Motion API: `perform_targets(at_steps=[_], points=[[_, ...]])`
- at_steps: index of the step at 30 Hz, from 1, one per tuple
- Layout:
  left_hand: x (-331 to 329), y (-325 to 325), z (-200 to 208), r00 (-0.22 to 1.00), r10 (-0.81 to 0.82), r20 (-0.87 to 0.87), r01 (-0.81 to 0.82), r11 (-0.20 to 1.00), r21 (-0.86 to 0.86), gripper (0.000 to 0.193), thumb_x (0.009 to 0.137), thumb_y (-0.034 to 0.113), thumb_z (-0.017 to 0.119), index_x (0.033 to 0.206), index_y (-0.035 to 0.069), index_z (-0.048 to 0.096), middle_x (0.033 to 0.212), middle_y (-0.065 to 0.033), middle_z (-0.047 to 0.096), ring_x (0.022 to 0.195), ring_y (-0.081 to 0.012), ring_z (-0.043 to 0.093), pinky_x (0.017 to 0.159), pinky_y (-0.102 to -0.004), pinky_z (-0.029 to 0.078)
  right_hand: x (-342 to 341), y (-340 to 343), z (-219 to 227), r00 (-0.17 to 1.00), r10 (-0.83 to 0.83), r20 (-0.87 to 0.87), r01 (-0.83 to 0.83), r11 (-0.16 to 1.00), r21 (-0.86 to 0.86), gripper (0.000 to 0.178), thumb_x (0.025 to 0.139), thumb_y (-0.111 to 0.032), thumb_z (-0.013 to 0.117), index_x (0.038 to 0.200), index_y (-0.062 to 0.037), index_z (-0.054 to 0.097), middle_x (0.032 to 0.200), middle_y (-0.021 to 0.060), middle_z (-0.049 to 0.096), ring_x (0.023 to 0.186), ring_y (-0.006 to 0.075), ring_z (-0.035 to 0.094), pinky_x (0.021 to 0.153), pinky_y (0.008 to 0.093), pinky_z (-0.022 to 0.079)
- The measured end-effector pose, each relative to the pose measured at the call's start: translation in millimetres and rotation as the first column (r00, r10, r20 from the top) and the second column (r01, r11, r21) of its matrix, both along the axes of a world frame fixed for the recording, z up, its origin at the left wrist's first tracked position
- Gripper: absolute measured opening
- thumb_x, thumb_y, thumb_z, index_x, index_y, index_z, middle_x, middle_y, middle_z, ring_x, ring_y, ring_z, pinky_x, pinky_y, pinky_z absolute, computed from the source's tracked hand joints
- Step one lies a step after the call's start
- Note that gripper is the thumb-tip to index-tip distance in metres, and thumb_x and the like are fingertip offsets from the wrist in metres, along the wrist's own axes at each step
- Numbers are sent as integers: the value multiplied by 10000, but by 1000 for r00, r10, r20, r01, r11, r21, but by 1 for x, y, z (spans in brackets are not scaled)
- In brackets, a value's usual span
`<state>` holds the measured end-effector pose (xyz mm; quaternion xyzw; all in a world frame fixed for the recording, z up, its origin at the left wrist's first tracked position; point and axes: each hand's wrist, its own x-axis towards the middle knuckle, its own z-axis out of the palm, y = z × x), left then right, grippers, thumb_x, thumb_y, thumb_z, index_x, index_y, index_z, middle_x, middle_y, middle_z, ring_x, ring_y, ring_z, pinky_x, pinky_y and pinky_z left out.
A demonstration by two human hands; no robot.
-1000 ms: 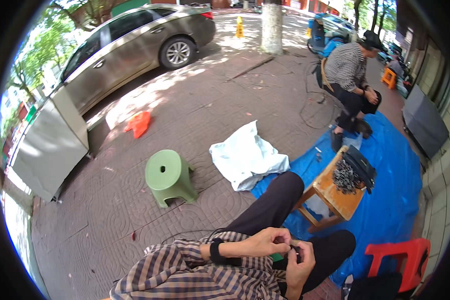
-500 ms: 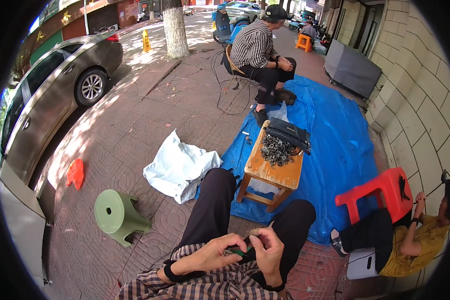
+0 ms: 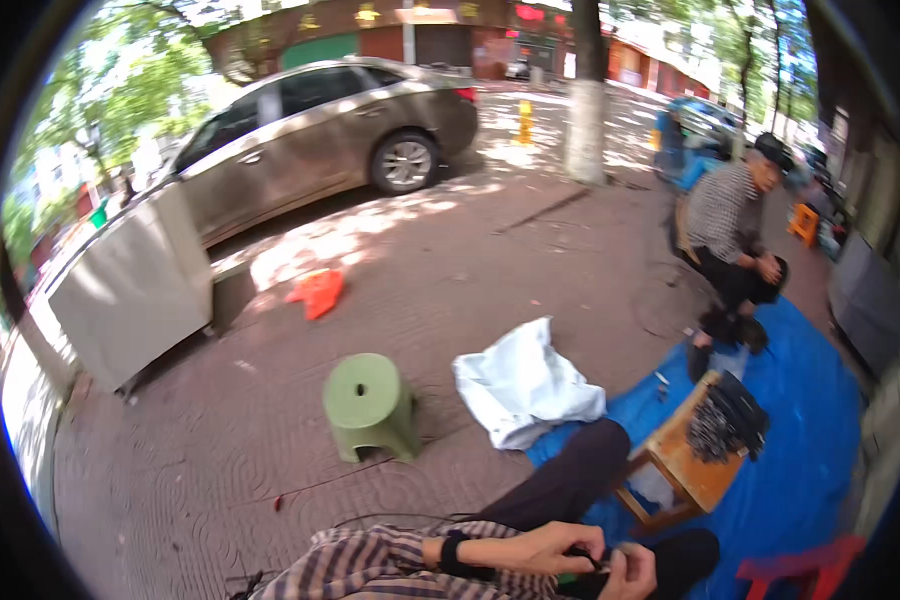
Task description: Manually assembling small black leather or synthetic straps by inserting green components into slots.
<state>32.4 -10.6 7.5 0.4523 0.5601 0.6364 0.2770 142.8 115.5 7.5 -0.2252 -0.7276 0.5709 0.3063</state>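
Close together over my lap, both of my hands have their fingers pinched. My left hand (image 3: 560, 549) and my right hand (image 3: 629, 574) meet at a small dark piece (image 3: 600, 564), mostly hidden by the fingers and too blurred to name. Beyond my knees stands a wooden stool (image 3: 677, 438). On its top lie a heap of small dark ring-like metal parts (image 3: 708, 428) and a black pouch (image 3: 742, 408). A crumpled white sack (image 3: 525, 388) rests on the paving, left of the wooden stool.
A blue tarp (image 3: 800, 450) spreads under the wooden stool. A green plastic stool (image 3: 367, 400) stands left, with a red plastic bag (image 3: 318, 293) farther off. Part of a red stool (image 3: 802, 572) shows at lower right. Another person (image 3: 722, 215) sits beyond; a car (image 3: 320, 135) is parked behind.
The view has swung left, so everything sits farther right in the picture. My hands stay together over my lap. The person in yellow at the right is out of view.
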Motion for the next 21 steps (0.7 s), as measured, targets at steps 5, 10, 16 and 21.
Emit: perform_targets(at_steps=[5, 10, 16, 21], points=[[-11, -23, 1, 994, 109, -18, -110, 968, -225, 179, 797, 51, 665, 950, 15, 580, 855, -49, 618, 804, -77, 573, 693, -228, 477, -21, -4, -3, 988, 154, -11, -153, 976, -157, 106, 798, -6, 657, 900, -7, 626, 822, 73, 622, 748, 122, 601, 663, 248, 482], [-9, -17, -1, 966, 113, 234, -38, 952, -304, 125, 839, -30, 610, 933, 4, 535, 833, -24, 606, 754, -69, 592, 689, -209, 486, -15, 4, 6, 981, 194, -3, -193, 978, 80, 171, 822, -18, 635, 989, -7, 598, 898, 96, 615, 811, 195, 631, 693, 280, 511], [-18, -12, -4, 917, 116, 382, -29, 974, -226, 125, 852, -13, 620, 930, 12, 525, 838, -35, 610, 711, -77, 590, 668, -208, 498, -13, 11, 8, 945, 325, -32, -322, 944, 73, 229, 834, -8, 618, 1060, -6, 578, 1024, 117, 591, 859, 214, 634, 734, 288, 520], [-12, -20, -2, 886, 144, 441, -50, 975, -217, 121, 854, -10, 619, 928, 14, 526, 842, -43, 613, 711, -92, 605, 668, -220, 510, -12, 3, 6, 925, 379, -41, -375, 924, 73, 269, 838, -24, 620, 1100, -18, 562, 1059, 118, 581, 879, 212, 630, 744, 291, 516]])
